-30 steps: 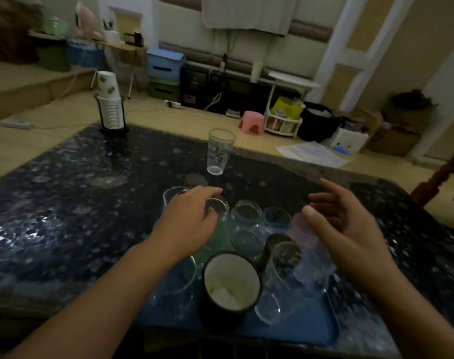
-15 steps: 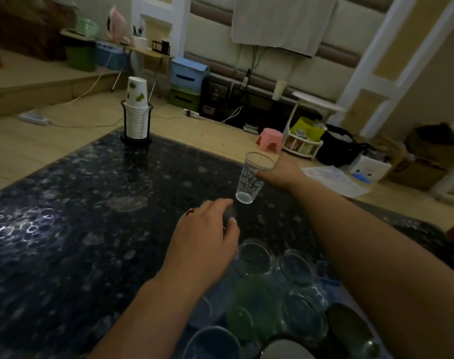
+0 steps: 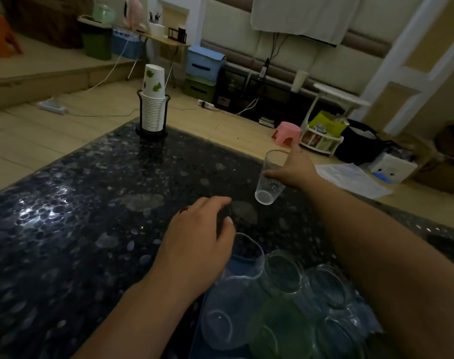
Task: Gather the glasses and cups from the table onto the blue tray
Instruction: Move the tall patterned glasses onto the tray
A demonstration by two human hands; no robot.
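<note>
Clear tumbler x1, tilted, gripped by right hand | left hand relaxed, holding nothing | blue tray: several glasses, count unclear | paper-cup stack x1

Probably a home: cluttered floor, stool.

A clear tumbler hangs tilted at right of centre; several clear glasses crowd the blue tray, lower right.
</note>
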